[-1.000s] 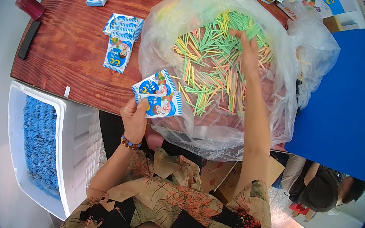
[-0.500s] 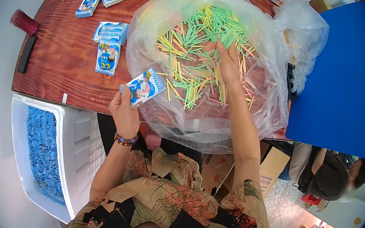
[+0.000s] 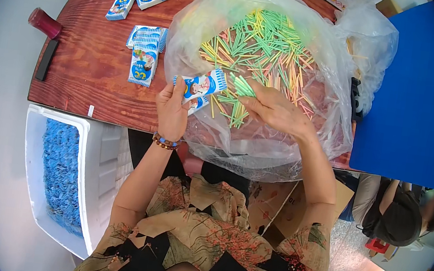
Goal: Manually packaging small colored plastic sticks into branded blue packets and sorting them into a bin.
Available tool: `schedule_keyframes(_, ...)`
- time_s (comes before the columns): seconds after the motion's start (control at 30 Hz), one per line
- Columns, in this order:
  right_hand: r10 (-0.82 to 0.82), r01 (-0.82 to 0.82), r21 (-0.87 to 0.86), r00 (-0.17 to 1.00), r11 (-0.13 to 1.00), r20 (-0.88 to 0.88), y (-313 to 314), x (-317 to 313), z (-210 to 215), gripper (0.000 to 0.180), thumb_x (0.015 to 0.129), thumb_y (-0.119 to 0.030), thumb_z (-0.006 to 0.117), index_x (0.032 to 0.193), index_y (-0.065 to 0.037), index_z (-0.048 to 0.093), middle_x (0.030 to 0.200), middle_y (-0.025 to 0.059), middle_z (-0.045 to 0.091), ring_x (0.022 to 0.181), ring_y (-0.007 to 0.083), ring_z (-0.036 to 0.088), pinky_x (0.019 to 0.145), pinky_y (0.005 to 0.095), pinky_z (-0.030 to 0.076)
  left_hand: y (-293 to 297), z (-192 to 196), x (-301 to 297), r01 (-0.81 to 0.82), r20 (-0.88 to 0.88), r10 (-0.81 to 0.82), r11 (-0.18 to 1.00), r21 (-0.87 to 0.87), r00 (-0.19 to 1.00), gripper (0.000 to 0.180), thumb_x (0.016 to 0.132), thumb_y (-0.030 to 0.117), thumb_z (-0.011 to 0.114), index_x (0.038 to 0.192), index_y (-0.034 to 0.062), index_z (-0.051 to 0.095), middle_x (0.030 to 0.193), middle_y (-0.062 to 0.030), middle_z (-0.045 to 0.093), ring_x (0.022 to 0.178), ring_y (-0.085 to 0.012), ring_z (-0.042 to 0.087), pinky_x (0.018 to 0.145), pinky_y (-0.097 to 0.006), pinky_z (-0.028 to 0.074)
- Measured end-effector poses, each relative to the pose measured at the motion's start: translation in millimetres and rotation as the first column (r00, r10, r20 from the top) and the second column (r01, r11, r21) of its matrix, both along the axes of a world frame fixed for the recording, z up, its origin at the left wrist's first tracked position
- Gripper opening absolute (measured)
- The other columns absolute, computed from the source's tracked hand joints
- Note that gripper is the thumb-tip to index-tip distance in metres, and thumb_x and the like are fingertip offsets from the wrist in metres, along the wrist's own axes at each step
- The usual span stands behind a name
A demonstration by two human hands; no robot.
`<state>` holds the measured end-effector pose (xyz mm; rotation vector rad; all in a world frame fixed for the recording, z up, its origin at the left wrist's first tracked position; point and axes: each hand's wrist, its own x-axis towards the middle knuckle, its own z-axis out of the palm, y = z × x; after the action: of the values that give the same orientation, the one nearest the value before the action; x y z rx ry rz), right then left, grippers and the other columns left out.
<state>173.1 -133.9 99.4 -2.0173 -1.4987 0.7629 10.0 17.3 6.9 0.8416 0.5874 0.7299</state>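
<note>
- The left hand [image 3: 172,112] is pinching two white-and-blue packets [image 3: 205,85] above the table [image 3: 83,71], by its near edge.
- The right hand [image 3: 277,111] is gripping green sticks [image 3: 243,87] just beside the packets.
- A clear bag [image 3: 190,36] is holding loose sticks [image 3: 265,39] and overhanging that edge.

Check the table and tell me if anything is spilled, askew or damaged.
Nothing visible looks spilled or damaged. The sticks lie jumbled, pointing every way, but within the open bag. Two packets lie at odd angles to each other, beyond the overlapping pile; untidy, perhaps, but hardly wrong.
</note>
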Motion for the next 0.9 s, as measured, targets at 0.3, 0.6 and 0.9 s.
schedule_keyframes(0.3,0.047,0.094,0.264,0.875,0.96,-0.482,10,-4,0,0.032,0.099,-0.032,0.042,0.112,-0.004,0.049,0.085,0.0083,0.061,0.09,0.0214,0.06,0.083,0.0371,0.046,3,-12,-7,-0.019,0.17,0.008,0.998,0.061,0.985,0.02,0.098,0.016,0.052,0.088,0.0009,0.058,0.083,0.0004,0.061,0.074,-0.0053,0.059,0.065,-0.023,0.05)
schedule_keyframes(0.6,0.153,0.695,0.609,0.602,0.382,-0.784,59,-67,-35,0.019,0.1,-0.026,0.038,0.101,-0.009,0.047,0.107,0.0196,0.062,0.124,0.0365,0.044,0.107,0.0512,0.026,-20,-10,1,-0.049,0.286,0.057,0.998,-0.035,0.957,0.017,0.098,0.014,0.05,0.099,-0.0005,0.06,0.092,-0.0028,0.064,0.082,-0.0072,0.06,0.075,-0.025,0.05)
schedule_keyframes(0.9,0.006,0.783,0.577,0.592,0.232,-0.806,74,-89,-32,0.02,0.101,-0.027,0.034,0.108,-0.01,0.043,0.117,0.0226,0.058,0.132,0.0332,0.035,0.108,0.0478,0.025,-26,-14,0,-0.104,0.33,0.104,0.994,-0.017,0.938,0.017,0.098,0.013,0.05,0.101,-0.0004,0.06,0.095,-0.0036,0.064,0.086,-0.0075,0.06,0.077,-0.026,0.05)
